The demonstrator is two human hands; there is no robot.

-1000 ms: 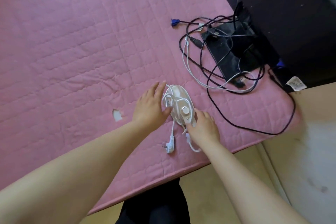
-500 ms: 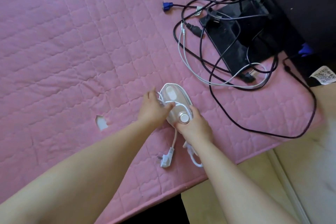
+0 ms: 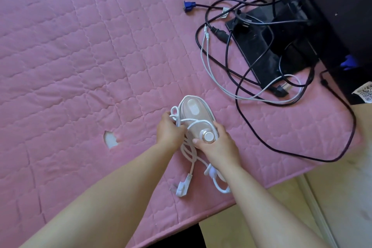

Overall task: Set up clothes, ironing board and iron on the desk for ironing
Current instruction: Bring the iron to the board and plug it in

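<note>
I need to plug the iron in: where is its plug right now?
In the head view, the white plug lies on the pink quilt near its front edge, between the forearms, below the iron.

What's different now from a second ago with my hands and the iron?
The left hand, open beside the iron earlier, has closed on its white cord. The right hand wrapped around the dial end. The iron, plug and black cables stayed put.

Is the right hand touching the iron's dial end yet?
Touching. Head view shows the right hand wrapped around the iron at its dial end, thumb pressed beside the dial.
</note>
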